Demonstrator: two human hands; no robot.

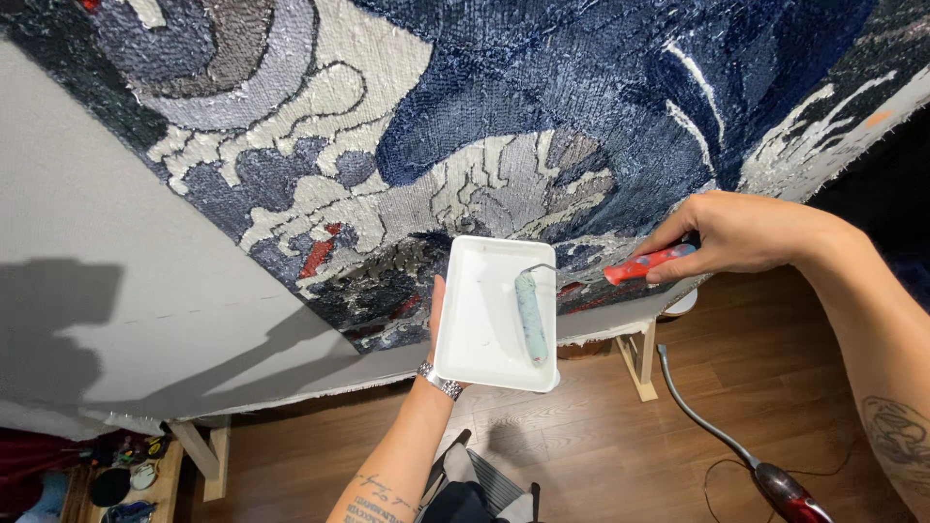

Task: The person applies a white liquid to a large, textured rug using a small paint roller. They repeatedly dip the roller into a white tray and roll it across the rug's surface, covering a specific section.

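My left hand holds a white rectangular paint tray from underneath, with a silver watch on the wrist. In my right hand is the red handle of a small paint roller, gripped firmly. Its pale blue-green roller sleeve lies inside the tray, along the right side. Behind both hands hangs a large tufted rug in dark blue, white and grey on a stretched grey backing cloth.
A wooden frame leg stands under the cloth on a brown wood floor. A red and grey tool with a hose lies at the lower right. Small pots and clutter sit at the lower left.
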